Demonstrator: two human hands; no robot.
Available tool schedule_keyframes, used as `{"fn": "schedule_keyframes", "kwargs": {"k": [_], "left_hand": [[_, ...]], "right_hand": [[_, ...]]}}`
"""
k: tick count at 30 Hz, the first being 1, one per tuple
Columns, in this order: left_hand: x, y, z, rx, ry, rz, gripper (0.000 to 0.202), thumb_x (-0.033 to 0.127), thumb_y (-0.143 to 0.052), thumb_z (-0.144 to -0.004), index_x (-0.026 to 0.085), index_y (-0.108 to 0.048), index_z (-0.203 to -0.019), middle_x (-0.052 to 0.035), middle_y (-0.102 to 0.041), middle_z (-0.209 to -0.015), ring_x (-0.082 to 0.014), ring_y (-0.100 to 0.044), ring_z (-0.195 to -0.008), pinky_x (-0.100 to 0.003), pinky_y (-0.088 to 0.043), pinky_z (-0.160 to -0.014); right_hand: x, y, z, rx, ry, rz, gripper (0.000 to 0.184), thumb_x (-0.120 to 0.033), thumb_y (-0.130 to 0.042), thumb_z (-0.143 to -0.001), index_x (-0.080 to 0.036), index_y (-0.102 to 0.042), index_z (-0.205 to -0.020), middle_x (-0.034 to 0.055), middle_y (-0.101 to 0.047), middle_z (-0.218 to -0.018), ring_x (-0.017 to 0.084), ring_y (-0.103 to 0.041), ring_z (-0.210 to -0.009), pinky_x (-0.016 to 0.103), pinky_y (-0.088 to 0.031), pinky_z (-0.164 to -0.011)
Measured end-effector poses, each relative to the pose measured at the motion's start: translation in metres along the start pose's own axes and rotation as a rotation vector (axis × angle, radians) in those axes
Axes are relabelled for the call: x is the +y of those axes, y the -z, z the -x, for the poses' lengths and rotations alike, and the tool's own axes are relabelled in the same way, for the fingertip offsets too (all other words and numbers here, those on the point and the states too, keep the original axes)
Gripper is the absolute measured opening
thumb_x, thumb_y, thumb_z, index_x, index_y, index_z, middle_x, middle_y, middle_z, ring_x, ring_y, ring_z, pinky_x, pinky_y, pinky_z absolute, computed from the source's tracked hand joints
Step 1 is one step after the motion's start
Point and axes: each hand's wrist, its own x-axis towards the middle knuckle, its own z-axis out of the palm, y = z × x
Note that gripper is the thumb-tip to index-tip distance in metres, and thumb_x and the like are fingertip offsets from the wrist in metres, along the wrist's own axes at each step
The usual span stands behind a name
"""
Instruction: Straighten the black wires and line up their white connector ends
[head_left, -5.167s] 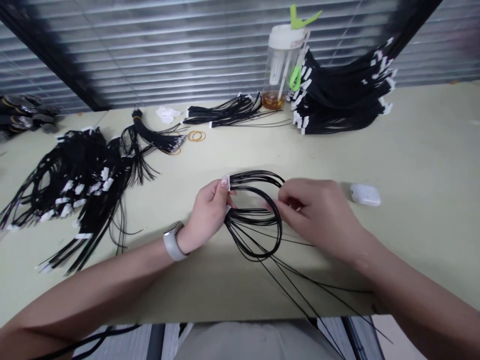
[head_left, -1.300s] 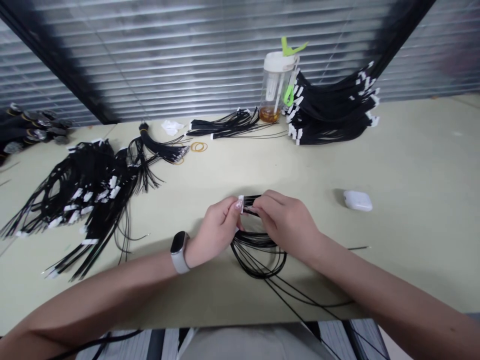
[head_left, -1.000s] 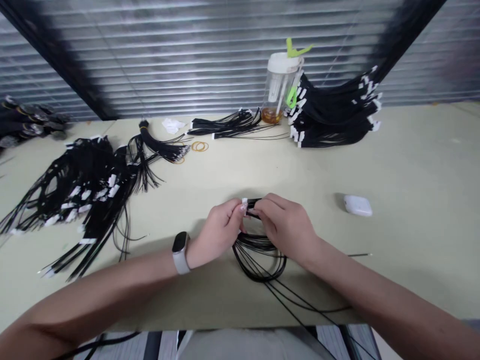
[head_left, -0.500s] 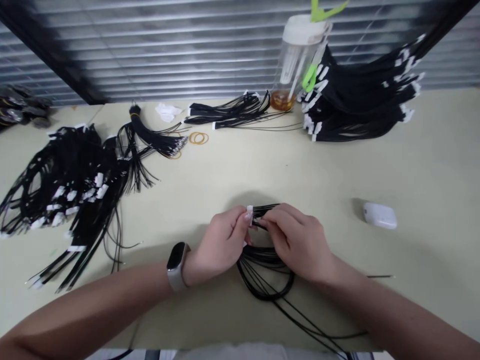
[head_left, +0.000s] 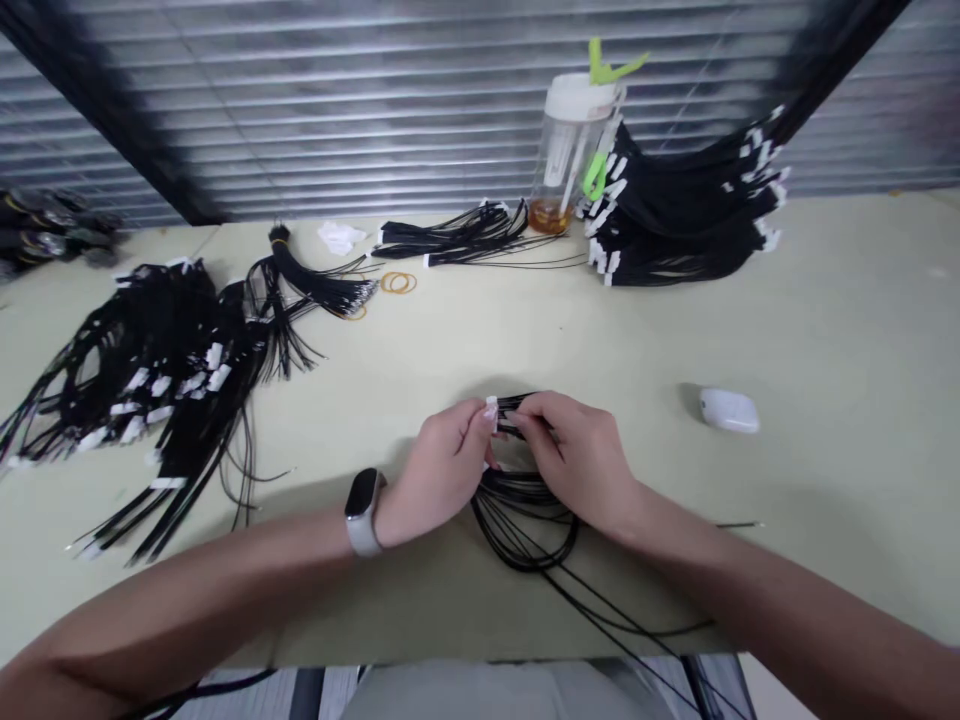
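A bundle of thin black wires (head_left: pixel 525 515) loops on the pale table (head_left: pixel 480 340) in front of me, with loose strands running off the near edge. My left hand (head_left: pixel 442 470), a watch on its wrist, pinches the small white connector (head_left: pixel 491 410) at the top of the bundle. My right hand (head_left: pixel 577 455) is closed on the wires right beside that connector, fingertips almost touching the left thumb.
A large heap of black wire sets (head_left: pixel 142 360) lies at the left. A tied wire tuft (head_left: pixel 315 280), rubber bands (head_left: pixel 397 283), a smaller wire bunch (head_left: pixel 465 235), a clear bottle (head_left: pixel 574 140) and a stacked wire pile (head_left: pixel 690 210) sit at the back. A small white case (head_left: pixel 730 410) lies right.
Five seconds ago my right hand was out along the wire loop; it has closed in next to the connector. Over the last second both hands stay together with little movement.
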Motion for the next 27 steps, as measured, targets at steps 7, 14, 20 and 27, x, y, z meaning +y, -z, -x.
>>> {"fn": "schedule_keyframes", "kwargs": {"k": [7,14,20,27], "left_hand": [[-0.003,-0.004,0.001,0.057,-0.067,0.031,0.038,0.033,-0.032,-0.090,0.017,-0.045,-0.058,0.0018,-0.048,-0.051,-0.0104,-0.047,-0.051,-0.023,-0.037,-0.053],[-0.009,-0.006,0.001,0.154,-0.089,0.076,0.039,0.037,-0.034,-0.089,0.016,-0.050,-0.061,0.0009,-0.053,-0.052,-0.0111,-0.048,-0.051,-0.023,-0.038,-0.053],[-0.016,-0.006,-0.004,0.306,-0.104,0.126,0.043,0.038,-0.034,-0.089,0.015,-0.050,-0.057,-0.0028,-0.058,-0.063,-0.0135,-0.054,-0.064,-0.025,-0.040,-0.063],[-0.023,-0.006,-0.011,0.364,-0.022,0.218,0.043,0.047,-0.035,-0.087,0.016,-0.052,-0.062,-0.0012,-0.055,-0.058,-0.0130,-0.050,-0.056,-0.025,-0.038,-0.056]], "right_hand": [[0.001,-0.007,0.003,0.076,0.057,0.059,0.014,-0.021,-0.046,-0.086,-0.017,-0.056,-0.077,0.0003,-0.063,-0.068,0.010,-0.056,-0.060,0.020,-0.039,-0.057],[0.006,0.015,-0.005,-0.048,0.045,-0.015,0.016,-0.025,-0.050,-0.084,-0.017,-0.057,-0.072,-0.0031,-0.059,-0.061,0.007,-0.049,-0.054,0.020,-0.035,-0.054],[0.015,0.038,-0.008,-0.002,0.125,0.159,0.024,-0.027,-0.062,-0.073,-0.017,-0.056,-0.094,0.0037,-0.058,-0.084,0.012,-0.052,-0.068,0.024,-0.040,-0.061],[-0.009,0.045,0.003,-0.126,0.142,0.225,0.040,-0.036,-0.050,-0.083,-0.018,-0.038,-0.048,-0.0026,-0.040,-0.045,0.008,-0.033,-0.044,0.024,-0.024,-0.044]]}}
